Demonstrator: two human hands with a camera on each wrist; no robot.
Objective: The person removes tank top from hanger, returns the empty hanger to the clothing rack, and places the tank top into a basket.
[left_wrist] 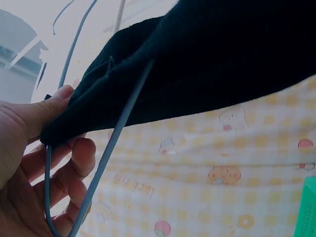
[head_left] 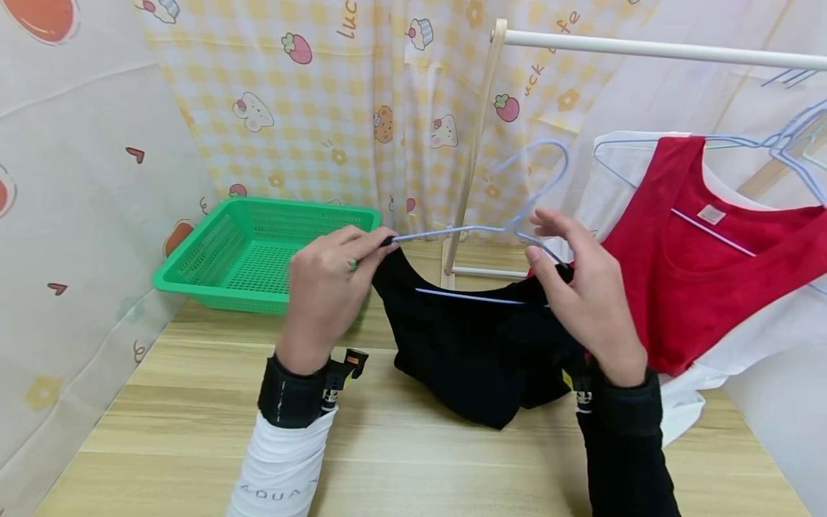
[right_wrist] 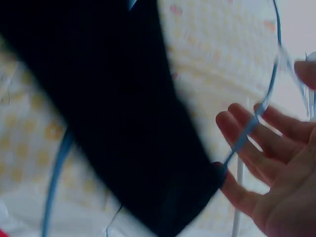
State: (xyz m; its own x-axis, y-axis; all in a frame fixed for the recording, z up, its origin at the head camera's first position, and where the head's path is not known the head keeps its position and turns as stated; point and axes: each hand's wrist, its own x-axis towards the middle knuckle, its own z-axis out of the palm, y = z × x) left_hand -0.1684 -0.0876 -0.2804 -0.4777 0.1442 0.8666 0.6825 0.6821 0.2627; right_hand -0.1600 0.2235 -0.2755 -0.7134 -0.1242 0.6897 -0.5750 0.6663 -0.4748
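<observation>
Wooden table [head_left: 194, 431], green basket [head_left: 258, 251], patterned curtain backdrop [head_left: 310, 108]; black garment [head_left: 478, 352] draped on blue wire hanger [head_left: 452, 231]; hanger end and fabric pinched by left hand [head_left: 326, 294]; right hand [head_left: 584, 294] loosely spread against hanger, nothing gripped

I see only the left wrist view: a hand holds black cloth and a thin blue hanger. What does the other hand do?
Observer: The right hand touches the hanger near its hook, fingers mostly straight; a firm grip is not clear.
Operator: Is the black garment in the air?
Observer: Partly. Its lower edge rests on the wooden table.
Operator: What is near?
Observer: A green basket stands behind the left hand; a red top hangs at the right under a white rail.
</observation>
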